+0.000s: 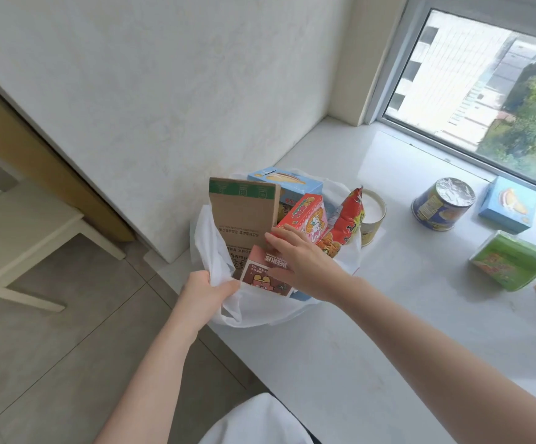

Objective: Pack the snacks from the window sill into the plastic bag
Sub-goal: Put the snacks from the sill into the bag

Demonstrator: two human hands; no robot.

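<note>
a white plastic bag (pixel 254 310) sits at the left end of the window sill (pixel 372 315), near the frame's centre. the left hand (pixel 203 291) pinches the bag's rim, holding it wide. the right hand (pixel 302 261) rests with fairly straight fingers on a pink box (pixel 265 277) inside the bag, pressing more than gripping. a brown carton (pixel 244 213), a red-pink box (pixel 308 216) and a red packet (pixel 348 219) stand crowded inside. at right, a blue can (pixel 441 208), a blue box (pixel 508 205) and a green pack (pixel 511 261) wait unpacked. the bag looks nearly full and close to the sill's edge, so pushing harder could tip it off or tear it.
</note>
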